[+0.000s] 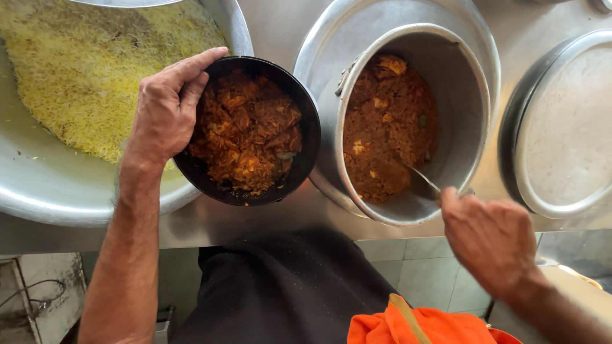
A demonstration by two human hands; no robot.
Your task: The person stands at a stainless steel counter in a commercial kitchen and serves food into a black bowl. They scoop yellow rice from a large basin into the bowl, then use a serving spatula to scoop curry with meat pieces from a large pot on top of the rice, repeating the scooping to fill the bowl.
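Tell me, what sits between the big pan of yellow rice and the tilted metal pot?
In the head view, the black bowl of reddish-brown food, held at its rim by the left hand, sits between the rice pan and the metal pot.

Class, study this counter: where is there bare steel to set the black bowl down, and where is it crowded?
Bare steel shows between the tilted pot and lidded pot, and behind them. The front edge below the black bowl is thin. The rice tray crowds the left.

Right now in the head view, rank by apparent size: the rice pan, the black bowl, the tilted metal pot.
1. Rice pan, partly cut off.
2. Tilted metal pot.
3. Black bowl, though held nearer the camera.
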